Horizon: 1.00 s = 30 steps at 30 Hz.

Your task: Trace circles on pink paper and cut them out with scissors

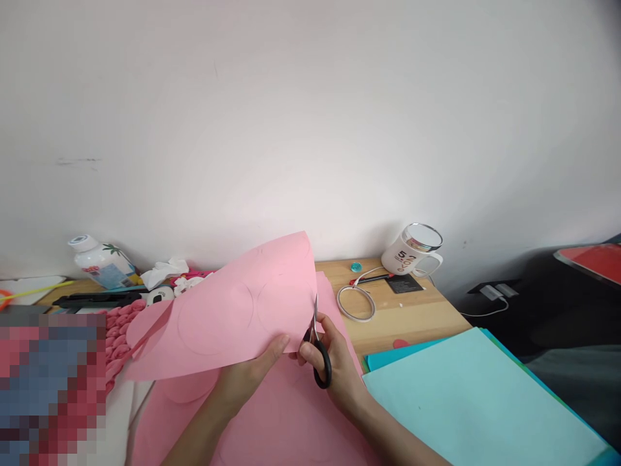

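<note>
The right hand point(336, 359) gripped black-handled metal scissors point(314, 331), long axis and blades pointing toward the white wall point(310, 129), at the right edge of a curved pink paper sheet point(223, 310) pinched by the left hand point(252, 370).

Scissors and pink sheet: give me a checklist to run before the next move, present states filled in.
1. Scissors held in right hand: ok.
2. Pink sheet gripped by left hand: ok, thumb on top near the lower edge.
3. Sheet flat: not ok, it is lifted and curved.
4. Left fingers clear of the blades: cannot tell, those beneath are hidden.
5. Blades on a drawn outline: cannot tell.
6. Mug apart from the scissors: ok.
</note>
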Available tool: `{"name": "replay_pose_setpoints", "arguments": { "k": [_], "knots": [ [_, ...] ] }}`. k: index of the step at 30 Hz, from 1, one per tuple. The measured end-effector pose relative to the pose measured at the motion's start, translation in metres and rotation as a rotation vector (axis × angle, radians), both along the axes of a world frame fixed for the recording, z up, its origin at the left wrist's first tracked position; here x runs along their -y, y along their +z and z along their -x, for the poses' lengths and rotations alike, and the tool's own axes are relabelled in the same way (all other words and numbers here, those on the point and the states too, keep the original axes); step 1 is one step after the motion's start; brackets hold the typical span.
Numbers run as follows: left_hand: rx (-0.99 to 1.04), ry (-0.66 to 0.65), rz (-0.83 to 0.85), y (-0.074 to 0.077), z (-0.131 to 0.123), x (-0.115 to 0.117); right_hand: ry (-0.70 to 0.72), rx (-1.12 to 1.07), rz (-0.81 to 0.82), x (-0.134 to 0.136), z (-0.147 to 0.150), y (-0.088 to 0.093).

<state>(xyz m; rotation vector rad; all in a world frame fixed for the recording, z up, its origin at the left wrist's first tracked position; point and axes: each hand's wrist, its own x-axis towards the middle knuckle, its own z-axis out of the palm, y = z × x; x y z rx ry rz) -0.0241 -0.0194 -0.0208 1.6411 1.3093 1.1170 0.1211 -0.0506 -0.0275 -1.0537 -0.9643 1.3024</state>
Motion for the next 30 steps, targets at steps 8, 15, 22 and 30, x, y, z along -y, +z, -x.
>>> {"name": "replay_pose_setpoints", "arguments": {
  "k": [8,15,22,30],
  "knots": [
    [-0.002,0.029,0.017,-0.0006,0.0012,-0.0014,-0.005,0.013,0.013,0.0002,0.0001,0.0021],
    [0.071,-0.004,0.039,0.0019,0.0007,-0.0018,-0.009,0.044,0.022,0.0002,0.0012,0.0017],
    [0.072,-0.003,0.019,0.0005,0.0030,-0.0039,-0.004,0.049,0.010,0.0003,0.0008,0.0003],
    [0.061,-0.015,0.036,0.0017,0.0053,-0.0052,0.003,0.061,-0.001,0.0012,0.0003,0.0002]
  ]
}}
